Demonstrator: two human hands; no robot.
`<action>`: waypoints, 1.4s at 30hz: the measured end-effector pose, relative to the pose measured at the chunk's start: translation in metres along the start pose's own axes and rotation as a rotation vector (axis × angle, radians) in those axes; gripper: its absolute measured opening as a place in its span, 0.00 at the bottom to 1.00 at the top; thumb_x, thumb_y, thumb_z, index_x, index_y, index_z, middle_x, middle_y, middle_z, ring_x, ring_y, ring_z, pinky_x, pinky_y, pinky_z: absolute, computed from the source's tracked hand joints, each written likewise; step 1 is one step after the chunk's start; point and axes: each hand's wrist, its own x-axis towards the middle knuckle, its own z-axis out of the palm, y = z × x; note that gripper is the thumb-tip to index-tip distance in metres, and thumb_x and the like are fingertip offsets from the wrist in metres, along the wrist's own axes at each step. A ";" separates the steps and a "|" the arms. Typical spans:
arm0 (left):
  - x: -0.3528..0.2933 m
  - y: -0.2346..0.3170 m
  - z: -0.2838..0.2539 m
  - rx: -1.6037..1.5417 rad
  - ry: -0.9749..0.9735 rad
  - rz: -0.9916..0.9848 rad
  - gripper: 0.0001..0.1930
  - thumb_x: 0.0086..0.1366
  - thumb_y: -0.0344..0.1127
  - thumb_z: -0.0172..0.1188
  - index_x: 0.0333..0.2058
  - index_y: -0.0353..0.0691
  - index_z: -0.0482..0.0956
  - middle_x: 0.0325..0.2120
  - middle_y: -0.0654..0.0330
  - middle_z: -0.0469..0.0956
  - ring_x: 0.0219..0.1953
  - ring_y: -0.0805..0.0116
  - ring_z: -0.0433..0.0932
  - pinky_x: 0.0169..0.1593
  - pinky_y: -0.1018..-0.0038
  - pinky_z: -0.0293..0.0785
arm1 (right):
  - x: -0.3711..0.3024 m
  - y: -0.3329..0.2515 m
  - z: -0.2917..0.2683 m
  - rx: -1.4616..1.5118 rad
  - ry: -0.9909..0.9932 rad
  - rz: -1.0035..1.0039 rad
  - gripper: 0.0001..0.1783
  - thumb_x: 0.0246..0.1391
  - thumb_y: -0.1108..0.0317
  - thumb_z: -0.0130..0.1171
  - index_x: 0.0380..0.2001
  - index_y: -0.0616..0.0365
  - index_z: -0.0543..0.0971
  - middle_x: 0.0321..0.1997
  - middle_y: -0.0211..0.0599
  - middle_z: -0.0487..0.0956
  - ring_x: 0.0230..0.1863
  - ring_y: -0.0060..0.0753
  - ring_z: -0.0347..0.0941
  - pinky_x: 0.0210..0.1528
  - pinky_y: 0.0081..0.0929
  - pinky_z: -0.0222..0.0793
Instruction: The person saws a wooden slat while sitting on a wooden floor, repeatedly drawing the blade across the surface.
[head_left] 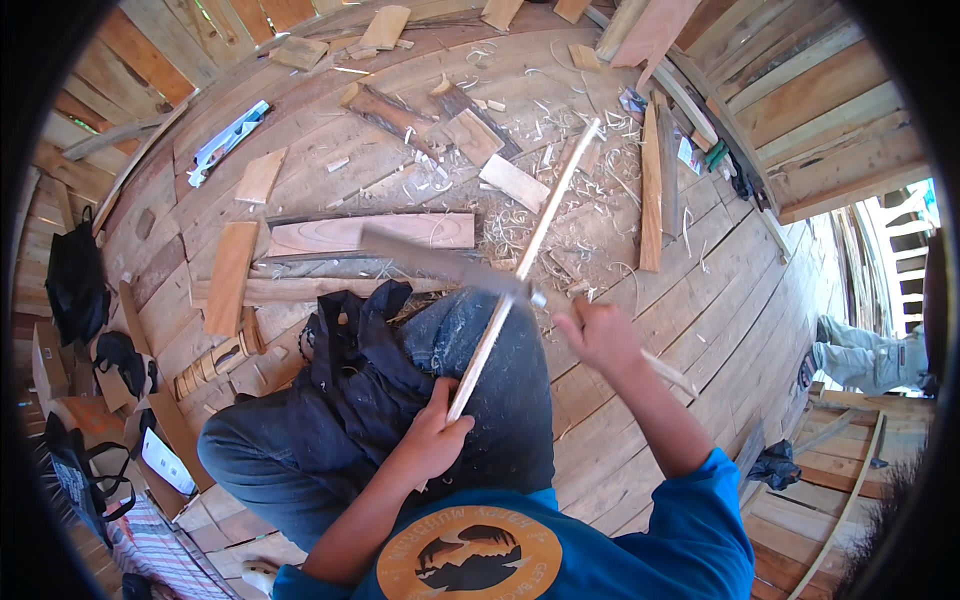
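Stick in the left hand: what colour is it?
Pale cream wood; the stick shows best in the head view.

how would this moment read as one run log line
left hand: holds pale stick | right hand: holds long-handled knife | blade: blurred, across stick | around: shavings on wooden floor

Pale, matt wood is seen in the stick (558, 195), greyish metal in the blurred blade (425, 260). The floor (605, 440) is laid in rough, dull planks; the logs (385, 108) are edged with coarse bark. Faded denim is seen in the trousers (505, 390).
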 end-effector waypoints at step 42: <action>0.004 -0.020 -0.007 -0.094 -0.085 0.069 0.19 0.56 0.22 0.47 0.48 0.41 0.65 0.23 0.66 0.64 0.24 0.77 0.63 0.29 0.77 0.62 | 0.049 0.045 -0.004 -0.226 0.142 -0.067 0.30 0.55 0.37 0.49 0.23 0.57 0.73 0.15 0.41 0.74 0.19 0.45 0.75 0.23 0.41 0.71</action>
